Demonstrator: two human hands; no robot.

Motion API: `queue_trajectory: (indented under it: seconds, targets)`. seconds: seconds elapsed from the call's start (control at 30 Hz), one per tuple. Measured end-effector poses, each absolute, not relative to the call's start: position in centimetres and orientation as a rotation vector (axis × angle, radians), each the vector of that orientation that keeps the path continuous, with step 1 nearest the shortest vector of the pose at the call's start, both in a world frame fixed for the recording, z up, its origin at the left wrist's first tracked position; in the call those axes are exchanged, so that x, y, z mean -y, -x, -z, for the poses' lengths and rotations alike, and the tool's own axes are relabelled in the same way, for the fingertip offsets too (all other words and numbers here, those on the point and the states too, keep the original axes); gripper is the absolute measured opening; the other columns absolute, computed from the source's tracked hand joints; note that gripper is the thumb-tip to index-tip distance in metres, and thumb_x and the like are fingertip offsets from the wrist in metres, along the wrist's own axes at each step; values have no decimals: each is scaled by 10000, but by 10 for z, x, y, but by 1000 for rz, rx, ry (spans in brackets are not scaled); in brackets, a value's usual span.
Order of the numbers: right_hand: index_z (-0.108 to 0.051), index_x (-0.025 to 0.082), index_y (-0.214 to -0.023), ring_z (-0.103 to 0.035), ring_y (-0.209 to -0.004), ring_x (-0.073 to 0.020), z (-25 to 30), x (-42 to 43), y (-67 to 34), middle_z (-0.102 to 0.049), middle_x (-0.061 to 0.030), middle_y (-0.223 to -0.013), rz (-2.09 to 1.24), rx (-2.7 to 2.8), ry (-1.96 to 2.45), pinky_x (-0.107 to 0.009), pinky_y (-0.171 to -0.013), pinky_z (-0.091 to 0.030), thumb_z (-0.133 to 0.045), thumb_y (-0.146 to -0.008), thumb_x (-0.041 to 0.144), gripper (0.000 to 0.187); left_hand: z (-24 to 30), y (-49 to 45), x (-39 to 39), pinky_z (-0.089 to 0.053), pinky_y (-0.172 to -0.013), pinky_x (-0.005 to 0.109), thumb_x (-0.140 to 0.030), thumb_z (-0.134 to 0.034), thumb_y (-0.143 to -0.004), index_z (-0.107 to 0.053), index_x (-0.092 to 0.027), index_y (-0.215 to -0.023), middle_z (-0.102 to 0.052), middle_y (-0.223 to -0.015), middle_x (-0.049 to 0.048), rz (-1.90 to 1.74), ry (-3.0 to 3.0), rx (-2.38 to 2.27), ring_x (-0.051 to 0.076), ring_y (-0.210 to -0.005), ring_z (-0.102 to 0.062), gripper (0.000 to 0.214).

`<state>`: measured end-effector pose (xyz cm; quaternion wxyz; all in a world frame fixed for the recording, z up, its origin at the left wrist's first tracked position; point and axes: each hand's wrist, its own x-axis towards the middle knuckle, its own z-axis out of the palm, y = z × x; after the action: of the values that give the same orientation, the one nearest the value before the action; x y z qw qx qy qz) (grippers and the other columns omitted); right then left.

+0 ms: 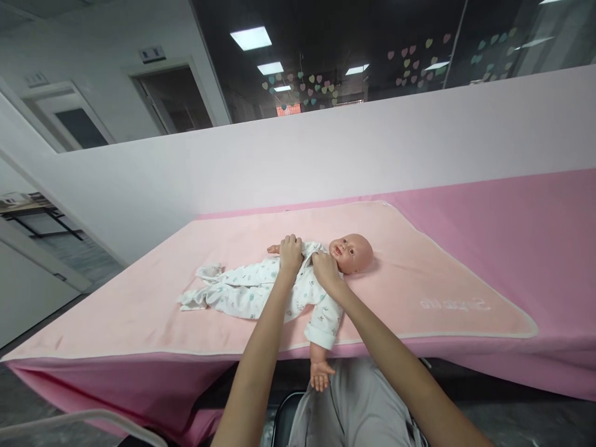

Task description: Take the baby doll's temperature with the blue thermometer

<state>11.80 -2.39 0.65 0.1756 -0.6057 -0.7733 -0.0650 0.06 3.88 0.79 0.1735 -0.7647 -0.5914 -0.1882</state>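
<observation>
A baby doll (354, 251) lies on its back, its bald head to the right and its legs to the left. It wears a white patterned romper (242, 290) with long sleeves. My left hand (291, 251) is closed on the romper's front near the doll's far arm. At the collar, my right hand (325, 267) pinches the cloth just below the doll's chin. The near arm of the doll hangs over the table's front edge, its hand (321, 374) bare. My fingertips are partly hidden by the backs of my hands.
A peach mat (433, 273) with a pale border covers much of the pink-clothed table (535, 248). Behind it rises a white low wall (372, 149) with dark glass above. My grey-trousered legs (354, 403) are under the front edge. A curved pale bar (93, 415) stands lower left.
</observation>
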Motion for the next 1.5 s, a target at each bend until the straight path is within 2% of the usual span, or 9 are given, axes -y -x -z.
queue_trajectory:
  seconds: [0.13,0.27,0.47,0.73,0.83,0.93,1.1,1.23,1.5]
  targets:
    - [-608,115,-897,-618,-825,-193,-5,22,-119,-635,-129,-938,176,2190,1722,-242,-660,-456,-324,-845,24,302,-5,6,-29,-353,-868,369,-76,-513,-627,-544,-168,-882,-571,-1016,117,654,2132,1647,260,-984,-514,273]
    - [-596,114,-885,-584,-888,-217,-4,23,-119,-583,-142,-1032,245,2177,1709,-277,-691,-456,-323,-843,35,287,-4,6,-21,-371,-829,358,-178,-515,-673,-526,-183,-945,-635,-872,76,617,2169,1812,246,-897,-560,272]
    - [-475,135,-1125,-551,-886,-185,-1,26,-122,-558,-120,-1069,302,2028,1647,-264,-694,-425,-281,-859,32,345,-7,3,-12,-339,-877,366,-326,-456,-769,-541,-198,-1039,-654,-972,64,702,2173,1825,243,-979,-549,311]
    - [-563,145,-833,-499,-826,-208,15,40,-132,-605,-88,-832,392,2122,1470,-302,-724,-390,-384,-798,40,211,-6,-2,-15,-327,-874,417,-567,-294,-837,-564,-182,-1116,-656,-989,121,766,2041,1986,273,-1006,-545,547]
    - [-577,146,-808,-498,-847,-212,15,45,-139,-614,-82,-811,485,2106,1331,-341,-818,-369,-385,-801,64,209,-4,-2,-16,-320,-885,431,-604,-323,-807,-615,-162,-1037,-642,-1023,144,703,2037,1967,289,-1023,-530,577]
    - [-597,148,-938,-502,-949,-211,7,40,-157,-634,-82,-927,518,1964,1151,-364,-924,-319,-389,-810,113,247,-2,-1,-16,-269,-950,465,-579,-316,-815,-654,-149,-921,-641,-1039,148,684,2036,1950,300,-1099,-485,557]
    - [-642,169,-871,-552,-892,-209,-7,6,-209,-663,-77,-900,148,1482,1371,-375,-885,-364,-330,-865,263,326,-4,-2,-16,-176,-984,563,-575,-297,-818,-658,-147,-863,-670,-940,147,634,2060,1994,318,-1078,-494,562]
    - [-659,217,-911,-579,-938,-194,-4,-22,-238,-668,-39,-1002,-368,1416,1354,-330,-843,-425,-416,-820,398,316,-5,-3,-14,-243,-948,526,-588,-292,-816,-646,-134,-857,-668,-915,152,643,2047,1980,309,-1001,-525,577]
    - [-640,202,-808,-595,-929,-194,16,-39,-248,-681,-28,-961,-859,1036,1134,-344,-881,-462,-553,-704,462,293,-5,-1,-12,-273,-914,480,-594,-300,-812,-626,-138,-834,-662,-916,153,636,2055,1944,308,-995,-517,561]
